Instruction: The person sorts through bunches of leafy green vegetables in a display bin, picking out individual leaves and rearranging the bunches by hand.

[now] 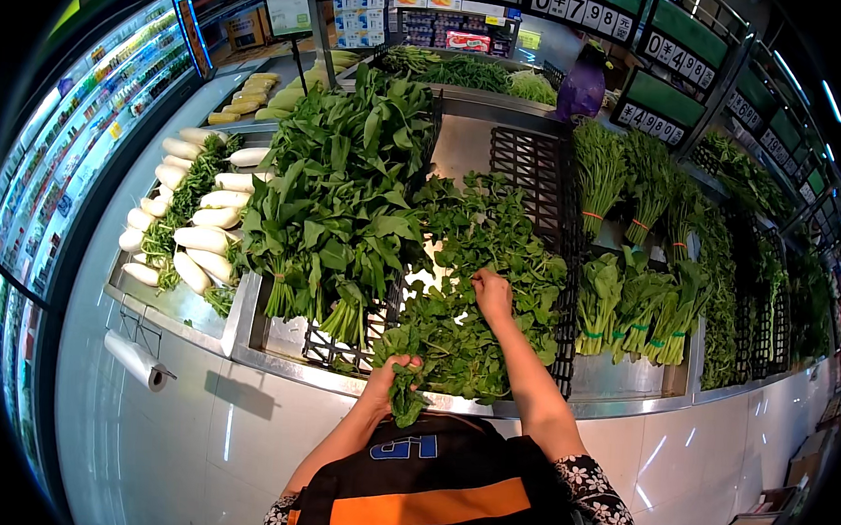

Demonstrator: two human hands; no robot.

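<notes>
Loose leafy greens lie spread over a section of a metal produce stand before me. My left hand is closed around a small bunch of leafy greens at the stand's front edge, with leaves hanging below and above the fist. Over the middle of the loose greens is my right hand, its fingers bent and close together. Whether it pinches a stem cannot be told. Beside the loose greens, on the left, stands a tall heap of bundled leafy greens.
White radishes lie at the left, above a plastic bag roll. On the right are banded greens and a black plastic crate divider. Price signs hang over the back, near a purple bag. The metal edge runs along the front.
</notes>
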